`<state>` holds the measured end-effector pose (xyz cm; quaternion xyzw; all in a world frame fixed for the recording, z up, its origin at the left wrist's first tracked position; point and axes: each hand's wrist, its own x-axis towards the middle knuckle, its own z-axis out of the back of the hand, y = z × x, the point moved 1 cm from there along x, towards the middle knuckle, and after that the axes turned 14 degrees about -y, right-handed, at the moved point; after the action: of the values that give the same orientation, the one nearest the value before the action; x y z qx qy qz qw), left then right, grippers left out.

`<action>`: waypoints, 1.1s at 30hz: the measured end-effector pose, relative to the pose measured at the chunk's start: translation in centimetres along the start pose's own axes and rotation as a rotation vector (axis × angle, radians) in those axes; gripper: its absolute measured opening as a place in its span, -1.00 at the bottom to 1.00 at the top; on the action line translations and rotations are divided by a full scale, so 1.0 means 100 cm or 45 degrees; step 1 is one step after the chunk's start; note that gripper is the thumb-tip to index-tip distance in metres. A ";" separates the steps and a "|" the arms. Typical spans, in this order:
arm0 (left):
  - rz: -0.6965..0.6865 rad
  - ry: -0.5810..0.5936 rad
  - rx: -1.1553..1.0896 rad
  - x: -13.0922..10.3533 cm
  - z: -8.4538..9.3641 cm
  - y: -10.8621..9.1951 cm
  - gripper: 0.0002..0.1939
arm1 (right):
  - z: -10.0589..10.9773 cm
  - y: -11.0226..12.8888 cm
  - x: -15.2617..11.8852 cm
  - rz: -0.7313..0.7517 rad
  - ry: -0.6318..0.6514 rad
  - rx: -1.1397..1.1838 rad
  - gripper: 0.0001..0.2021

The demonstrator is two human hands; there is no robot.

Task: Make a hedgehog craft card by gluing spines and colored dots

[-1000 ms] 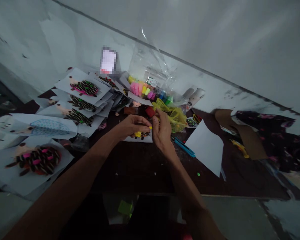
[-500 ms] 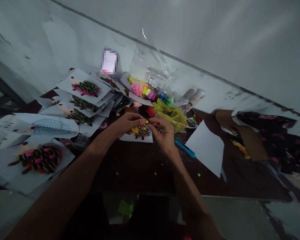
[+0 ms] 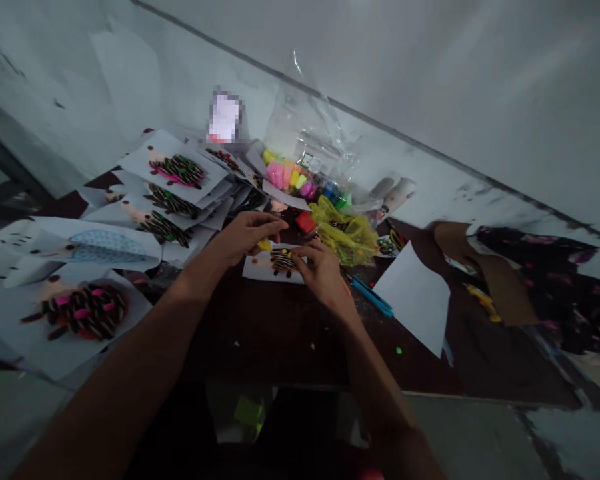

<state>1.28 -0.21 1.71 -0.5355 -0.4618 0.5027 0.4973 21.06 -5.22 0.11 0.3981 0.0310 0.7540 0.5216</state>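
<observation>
A small white card (image 3: 260,271) lies on the dark table with a striped clay hedgehog (image 3: 283,261) on it. My left hand (image 3: 245,235) is over the card's left side, its fingers closed on a lump of yellow clay (image 3: 264,245). At the card's right, my right hand (image 3: 321,265) has its fingertips on the hedgehog's upper right, beside a small yellow spot. Whether those fingers pinch anything is too small to tell. A red block (image 3: 305,222) sits just behind the hands.
Hedgehog sheets (image 3: 180,170) are piled at the left. Behind are a bag of coloured clay (image 3: 300,177) and a yellow plastic bag (image 3: 350,240). Blue scissors (image 3: 373,297), white paper (image 3: 415,293), brown cardboard (image 3: 505,287) and dark flowered cloth (image 3: 540,260) lie to the right.
My hands have moved apart. The left drew away to the left with the yellow clay, and the right came down onto the hedgehog, where a yellow spot now shows.
</observation>
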 end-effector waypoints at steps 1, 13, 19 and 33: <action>0.004 0.012 -0.001 0.000 0.000 0.000 -0.69 | -0.001 0.000 0.000 0.011 0.030 -0.035 -0.82; 0.045 0.058 0.029 0.000 -0.001 0.000 -0.74 | -0.010 0.001 0.001 0.041 0.143 -0.184 -0.85; 0.083 0.087 0.187 -0.003 -0.003 0.000 -0.71 | -0.013 0.000 0.002 0.056 0.198 -0.268 -0.82; 0.092 0.156 0.399 0.002 -0.010 0.009 -0.81 | -0.012 0.000 0.001 0.057 0.209 -0.301 -0.78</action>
<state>2.31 -0.13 0.83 -0.4972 -0.3270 0.5527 0.5834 20.31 -4.66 -0.63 0.2715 -0.0245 0.7939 0.5435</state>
